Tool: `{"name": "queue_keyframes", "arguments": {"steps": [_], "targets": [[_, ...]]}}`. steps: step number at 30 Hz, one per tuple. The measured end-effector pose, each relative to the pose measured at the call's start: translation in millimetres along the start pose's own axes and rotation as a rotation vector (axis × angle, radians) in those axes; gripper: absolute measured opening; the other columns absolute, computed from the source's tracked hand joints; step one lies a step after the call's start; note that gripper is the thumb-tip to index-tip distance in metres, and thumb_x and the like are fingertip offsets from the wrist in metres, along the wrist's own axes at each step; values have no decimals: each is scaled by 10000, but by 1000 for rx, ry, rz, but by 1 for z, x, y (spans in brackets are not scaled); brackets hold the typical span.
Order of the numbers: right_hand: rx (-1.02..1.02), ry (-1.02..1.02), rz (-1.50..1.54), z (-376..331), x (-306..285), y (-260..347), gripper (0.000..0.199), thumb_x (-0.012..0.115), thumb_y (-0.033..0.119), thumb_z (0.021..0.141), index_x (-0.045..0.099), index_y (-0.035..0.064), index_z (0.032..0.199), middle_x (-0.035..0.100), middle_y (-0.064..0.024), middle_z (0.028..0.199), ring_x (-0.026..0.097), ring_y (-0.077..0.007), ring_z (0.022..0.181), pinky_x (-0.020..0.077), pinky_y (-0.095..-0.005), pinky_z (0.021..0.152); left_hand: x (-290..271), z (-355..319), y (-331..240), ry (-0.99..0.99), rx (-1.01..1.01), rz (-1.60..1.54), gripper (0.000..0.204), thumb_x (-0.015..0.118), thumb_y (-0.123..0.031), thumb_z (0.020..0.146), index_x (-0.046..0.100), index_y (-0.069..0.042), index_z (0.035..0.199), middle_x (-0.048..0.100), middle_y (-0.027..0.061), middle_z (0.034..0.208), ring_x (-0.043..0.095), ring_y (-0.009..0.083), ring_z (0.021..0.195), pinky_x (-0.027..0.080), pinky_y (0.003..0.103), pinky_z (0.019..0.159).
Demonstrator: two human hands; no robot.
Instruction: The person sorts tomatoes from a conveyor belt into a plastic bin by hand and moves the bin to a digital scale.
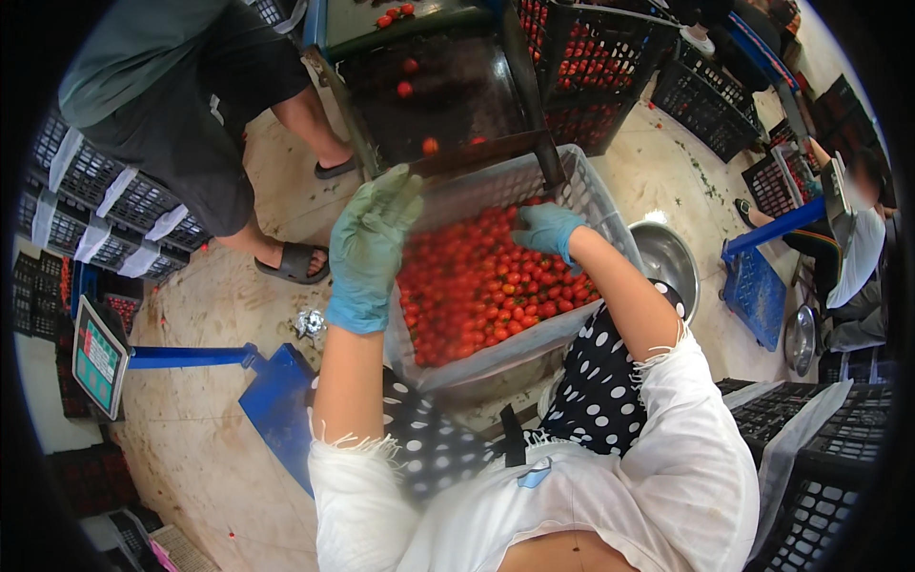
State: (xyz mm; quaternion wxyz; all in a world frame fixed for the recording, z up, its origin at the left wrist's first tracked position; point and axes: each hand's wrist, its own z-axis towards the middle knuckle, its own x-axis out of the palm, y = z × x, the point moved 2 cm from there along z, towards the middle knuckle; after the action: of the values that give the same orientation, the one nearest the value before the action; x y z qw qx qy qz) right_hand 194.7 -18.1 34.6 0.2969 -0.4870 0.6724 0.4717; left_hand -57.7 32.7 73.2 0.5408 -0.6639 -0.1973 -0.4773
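Observation:
Small red cherry tomatoes (505, 296) fill much of a translucent grey plastic crate (610, 205) in front of me. My left hand (376, 234), in a thin blue-green glove, is raised over the crate's left rim. Its fingers stretch upward and nothing shows in it. Gloved the same way, my right hand (550, 229) hovers low over or rests on the tomatoes at the right, fingers pointing left; whether it touches them I cannot tell. Beyond the crate, a dark chute (438, 95) slopes down to its far side, with a few tomatoes on it.
A metal bowl (672, 262) sits right of the crate. Blue floor scales (276, 400) stand left, another scale (755, 296) right. Black crates (591, 86) with tomatoes are stacked behind; more crates (810, 429) are near my right elbow. A person in sandals (295, 262) stands at left; another sits far right.

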Motion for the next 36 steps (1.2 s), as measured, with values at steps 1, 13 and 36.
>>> {"name": "queue_keyframes", "arguments": {"steps": [1,13,36], "targets": [[9,-6,-7,1,4,-3,384,533,378,793,635,70,998,617,-194,1012,576,-355,959,447,-426,855,2,-2,-1,0,26,37,432,396,-167,914,424,138,1219,428,254,1302,381,364,1248,301,454,1053],[-13,465,-337,71,136,-38,258,548,178,741,656,74,951,639,-174,976,618,-318,921,487,-426,768,148,-153,-82,328,1345,1221,401,384,-166,932,433,33,1277,428,231,1314,458,308,1197,391,403,997],[-13,445,-47,43,133,-5,233,571,199,757,636,64,934,647,-164,918,626,-302,817,487,-419,692,148,-167,-63,1010,1008,883,427,384,-221,928,443,39,1262,441,240,1295,465,324,1186,374,420,1006]]}}
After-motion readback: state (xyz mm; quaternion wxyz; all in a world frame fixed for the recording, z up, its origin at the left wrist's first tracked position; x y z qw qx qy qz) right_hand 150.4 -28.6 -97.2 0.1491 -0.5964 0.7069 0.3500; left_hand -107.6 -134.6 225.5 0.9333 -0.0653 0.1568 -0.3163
